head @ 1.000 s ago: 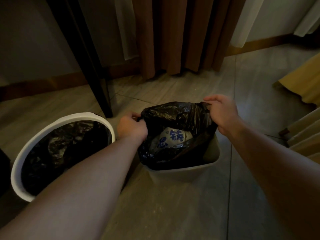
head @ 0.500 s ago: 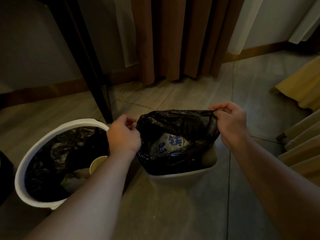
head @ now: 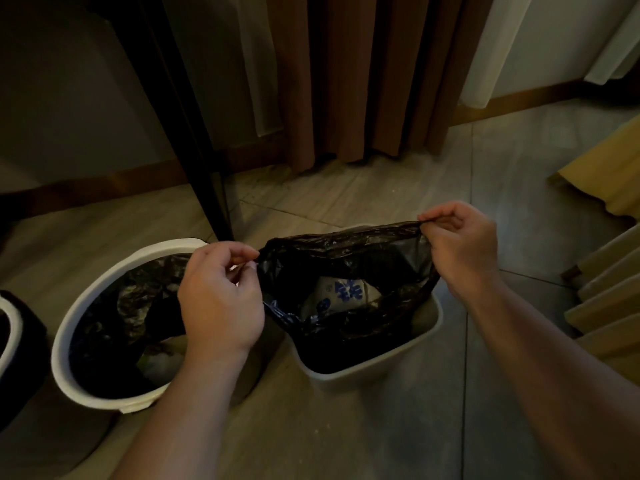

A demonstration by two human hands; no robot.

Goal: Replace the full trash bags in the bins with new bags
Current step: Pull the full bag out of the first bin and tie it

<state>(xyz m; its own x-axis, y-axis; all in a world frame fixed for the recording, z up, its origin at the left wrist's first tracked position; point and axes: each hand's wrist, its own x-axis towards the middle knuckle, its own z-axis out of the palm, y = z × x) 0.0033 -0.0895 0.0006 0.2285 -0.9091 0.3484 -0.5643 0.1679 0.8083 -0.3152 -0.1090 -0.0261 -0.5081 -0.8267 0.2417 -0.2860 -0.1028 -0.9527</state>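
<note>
Head view: the left hand (head: 221, 299) and right hand (head: 460, 251) pinched the top of the black bag (head: 346, 271) with their fingers (head: 433, 216). It hung between them, partly out of the small bin (head: 363, 372). The round bin (head: 69, 327) by the left fingers looked not done yet.

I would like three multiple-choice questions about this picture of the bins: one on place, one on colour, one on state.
1. Where is the round white bin from the rectangular bin? A left B right C behind
2. The print on the packet in the black bag is: A red B blue C green
3. The bag is: A tied shut B folded flat C held open
Key: 1A, it stands by the left hand; 2B, blue characters show; 3C, the right hand and the left pinch its rim apart.
</note>
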